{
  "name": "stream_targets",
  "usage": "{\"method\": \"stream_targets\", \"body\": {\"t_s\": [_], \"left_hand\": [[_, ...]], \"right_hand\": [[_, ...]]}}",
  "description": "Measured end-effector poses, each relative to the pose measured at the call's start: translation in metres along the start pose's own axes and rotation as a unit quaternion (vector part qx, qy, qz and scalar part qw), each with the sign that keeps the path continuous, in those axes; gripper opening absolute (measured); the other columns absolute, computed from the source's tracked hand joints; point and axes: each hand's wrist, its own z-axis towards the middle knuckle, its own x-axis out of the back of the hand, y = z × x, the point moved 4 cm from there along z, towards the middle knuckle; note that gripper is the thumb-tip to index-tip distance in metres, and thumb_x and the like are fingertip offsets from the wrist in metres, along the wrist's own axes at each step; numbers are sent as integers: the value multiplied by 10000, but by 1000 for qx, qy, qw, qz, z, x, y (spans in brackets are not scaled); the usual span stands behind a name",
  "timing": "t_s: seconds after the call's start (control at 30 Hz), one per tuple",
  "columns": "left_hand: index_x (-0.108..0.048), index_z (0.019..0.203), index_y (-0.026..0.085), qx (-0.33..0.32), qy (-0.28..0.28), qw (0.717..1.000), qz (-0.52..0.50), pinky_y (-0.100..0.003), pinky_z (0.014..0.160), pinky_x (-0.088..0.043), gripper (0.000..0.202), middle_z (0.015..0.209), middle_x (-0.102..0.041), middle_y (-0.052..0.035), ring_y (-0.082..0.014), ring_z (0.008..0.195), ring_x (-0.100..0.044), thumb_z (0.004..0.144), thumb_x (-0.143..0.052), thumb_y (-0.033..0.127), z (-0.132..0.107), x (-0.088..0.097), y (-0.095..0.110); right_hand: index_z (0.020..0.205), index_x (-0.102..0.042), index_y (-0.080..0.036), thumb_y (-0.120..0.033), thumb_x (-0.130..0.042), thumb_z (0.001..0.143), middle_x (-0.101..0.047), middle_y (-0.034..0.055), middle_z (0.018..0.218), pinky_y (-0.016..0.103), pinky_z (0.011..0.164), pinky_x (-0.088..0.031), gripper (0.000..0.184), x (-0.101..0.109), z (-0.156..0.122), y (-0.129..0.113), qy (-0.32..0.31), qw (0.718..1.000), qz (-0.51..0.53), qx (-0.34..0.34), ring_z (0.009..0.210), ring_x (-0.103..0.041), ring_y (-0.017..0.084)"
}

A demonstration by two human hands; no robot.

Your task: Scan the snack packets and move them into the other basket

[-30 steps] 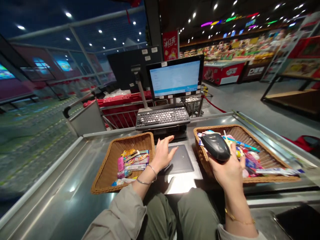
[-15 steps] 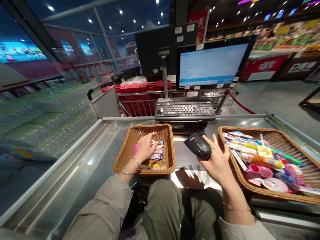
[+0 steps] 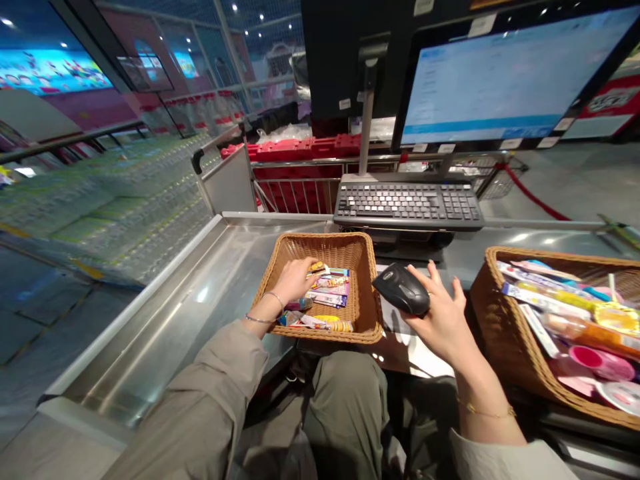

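My left hand (image 3: 296,281) reaches into the left wicker basket (image 3: 267,267), its fingers closed around a small yellow-and-dark packet (image 3: 317,267). Below the fingertips lie several flat, colourful packets (image 3: 331,297). More wrapped items (image 3: 325,323) rest along the basket's near side. To the right, my right hand (image 3: 440,310) grips a black handheld barcode scanner (image 3: 404,291), partly covered by the palm. The scanner's head points left, towards the basket. Two of the right hand's fingers stick up, apart from the scanner.
A second wicker basket (image 3: 493,333) on the right holds toothbrush-like packs, an orange tube (image 3: 595,333) and pink cups (image 3: 595,360). Ahead stand a keyboard (image 3: 407,203) and a lit monitor (image 3: 500,87). The metal counter (image 3: 200,293) has a raised left edge. Behind it is a trolley (image 3: 230,177).
The view has shifted left and closer to the counter. My left hand now has a yellow-and-dark packet at its fingertips. The right hand still holds the scanner.
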Motion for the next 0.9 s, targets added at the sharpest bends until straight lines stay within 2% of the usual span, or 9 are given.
{"method": "stream_targets", "body": {"t_s": [0.2,0.37,0.67,0.9], "left_hand": [[-608,1280,224,-10,-100,994,37,-392,1022,-471,407,1262,-699,-94,-275,1191,-633,920,-603,414,-7,-18,-5],[-646,1256,231,10,-173,982,80,-414,1024,-475,443,1243,-710,-116,-300,1196,-637,853,-689,410,-11,-30,-10],[-718,1054,163,48,-246,955,158,-460,991,-476,360,1148,-729,-179,-326,1151,-644,771,-784,375,-18,-37,-10],[-692,1107,162,52,-278,939,196,-530,1023,-440,346,1107,-742,-167,-314,1109,-665,774,-773,203,-21,-45,-9]], "right_hand": [[1074,-663,-259,-304,-581,826,-573,82,1453,765,1135,-153,265,-8,-3,2,0,1000,12,17,1498,-290,374],[1032,-662,-252,-312,-585,821,-585,87,1440,764,1132,-161,232,-13,-5,3,2,1000,21,20,1492,-300,378],[983,-667,-248,-304,-581,817,-587,81,1438,754,1138,-161,195,-13,-5,4,0,1000,25,16,1494,-300,374],[981,-674,-244,-321,-574,823,-579,79,1448,744,1146,-150,201,-11,-7,8,-5,1000,27,6,1499,-290,373]]}}
